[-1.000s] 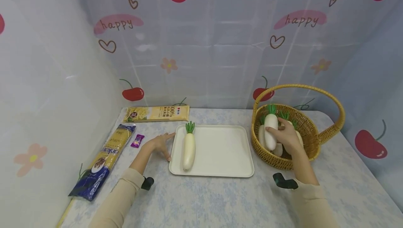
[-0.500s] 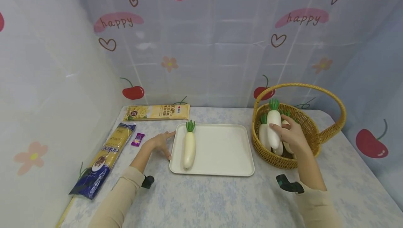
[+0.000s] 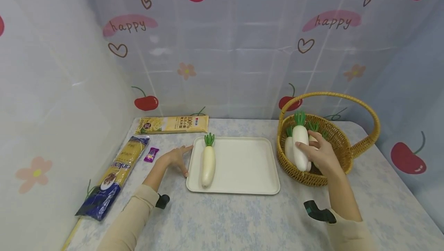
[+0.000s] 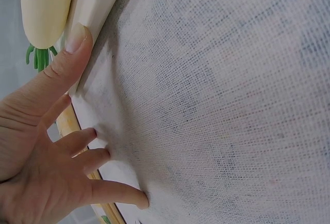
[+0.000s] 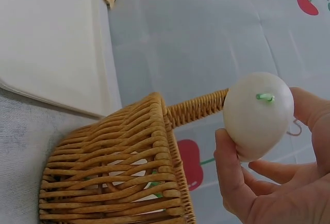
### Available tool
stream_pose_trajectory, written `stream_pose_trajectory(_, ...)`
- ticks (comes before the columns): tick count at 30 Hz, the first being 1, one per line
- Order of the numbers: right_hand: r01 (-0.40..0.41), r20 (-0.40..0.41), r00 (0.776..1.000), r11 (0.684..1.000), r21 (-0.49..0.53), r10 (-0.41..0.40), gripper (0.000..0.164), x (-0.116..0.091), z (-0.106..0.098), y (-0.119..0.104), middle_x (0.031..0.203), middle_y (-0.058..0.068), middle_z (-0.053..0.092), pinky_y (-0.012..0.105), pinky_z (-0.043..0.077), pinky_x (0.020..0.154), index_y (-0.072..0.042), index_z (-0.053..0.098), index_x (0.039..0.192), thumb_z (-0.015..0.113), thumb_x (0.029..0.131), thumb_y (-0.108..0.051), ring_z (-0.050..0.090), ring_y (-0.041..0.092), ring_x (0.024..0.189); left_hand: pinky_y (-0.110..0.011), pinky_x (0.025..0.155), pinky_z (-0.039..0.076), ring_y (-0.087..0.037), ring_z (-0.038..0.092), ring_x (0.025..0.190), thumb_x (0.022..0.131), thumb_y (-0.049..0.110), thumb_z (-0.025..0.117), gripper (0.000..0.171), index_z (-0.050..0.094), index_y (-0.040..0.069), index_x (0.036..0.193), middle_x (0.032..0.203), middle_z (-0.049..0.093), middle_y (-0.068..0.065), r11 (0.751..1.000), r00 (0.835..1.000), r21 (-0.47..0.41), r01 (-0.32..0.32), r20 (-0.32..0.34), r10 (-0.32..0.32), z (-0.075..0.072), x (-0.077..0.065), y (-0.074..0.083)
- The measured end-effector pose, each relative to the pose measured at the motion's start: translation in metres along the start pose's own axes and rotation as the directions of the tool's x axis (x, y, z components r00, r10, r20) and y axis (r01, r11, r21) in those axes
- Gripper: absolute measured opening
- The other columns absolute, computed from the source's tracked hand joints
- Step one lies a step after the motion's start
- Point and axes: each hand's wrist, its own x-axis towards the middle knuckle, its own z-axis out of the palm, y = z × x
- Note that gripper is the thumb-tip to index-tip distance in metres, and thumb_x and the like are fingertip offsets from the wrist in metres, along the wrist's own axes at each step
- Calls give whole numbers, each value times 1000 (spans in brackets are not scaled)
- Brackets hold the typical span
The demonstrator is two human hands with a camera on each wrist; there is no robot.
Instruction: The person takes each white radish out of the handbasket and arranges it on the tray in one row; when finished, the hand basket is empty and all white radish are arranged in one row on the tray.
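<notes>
My right hand (image 3: 322, 152) grips a white radish (image 3: 300, 149) with green leaves between thumb and fingers, above the wicker basket (image 3: 336, 139). In the right wrist view the rounded end of this radish (image 5: 258, 115) faces the camera. More white radishes lie in the basket, partly hidden by the hand and the held one. My left hand (image 3: 176, 158) is spread at the left side of the white tray (image 3: 246, 166); its thumb (image 4: 77, 41) touches the tray's edge. A cream-coloured radish (image 3: 208, 166) lies lengthwise near that side of the tray, leaves away from me.
A yellow pasta packet (image 3: 173, 124) lies along the table's back left. Nearer the left edge is a blue and gold pasta packet (image 3: 114, 177), with a small purple wrapped sweet (image 3: 151, 155) beside it. The basket's tall handle (image 3: 329, 94) arches over its opening.
The held radish first rose slightly to the right, then came down a little, its lower end now nearer the basket's front rim. My right hand shifted slightly right. The left hand stays put.
</notes>
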Motion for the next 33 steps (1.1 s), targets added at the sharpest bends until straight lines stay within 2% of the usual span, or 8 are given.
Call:
stream_pose_trajectory(6,38,-3,999,999,30,-38,89,-8,3,3,144,34,25,50,51,83,-10,7,152,59,89,-44,35,48,127,-67,104,21,-50,14,137,59,18,89,114,22,12,151,152,12,-28,1000,1000,-6,2,2,-2,0,-2,1)
stream_pose_trajectory(10,60,-21,998,998,-23,-61,87,-12,5,4,147,33,17,50,51,82,-9,13,152,60,88,-45,32,48,129,-67,104,22,-50,15,136,59,18,90,114,22,11,151,152,13,-28,1000,1000,-4,0,-2,0,0,-2,1)
stream_pose_trajectory(13,54,-21,998,998,-29,-54,87,-15,7,5,147,32,16,47,52,80,-11,14,152,61,88,-46,31,47,129,-67,104,22,-51,16,136,58,18,90,114,23,11,150,152,14,-29,1000,1000,0,-1,-5,1,1,-2,1)
stream_pose_trajectory(20,79,21,997,997,15,-80,87,-19,14,5,140,34,32,36,53,73,-9,10,152,61,90,-40,48,44,116,-66,104,23,-50,16,137,59,18,90,114,22,11,151,152,13,-28,1000,1000,3,-1,-5,1,0,-3,2)
stream_pose_trajectory(27,94,42,994,994,59,-97,84,-25,25,3,136,32,38,33,51,76,-8,14,152,63,89,-34,52,37,111,-66,104,23,-51,16,136,59,17,89,114,22,12,151,152,13,-29,1000,1000,9,-6,-8,6,0,-4,2)
stream_pose_trajectory(33,118,68,990,991,59,-121,82,-27,35,1,132,32,42,33,52,73,-7,17,151,64,89,-30,56,34,105,-66,104,23,-50,16,136,59,18,89,114,22,12,151,152,13,-29,1000,1000,13,-3,-9,3,0,-5,3)
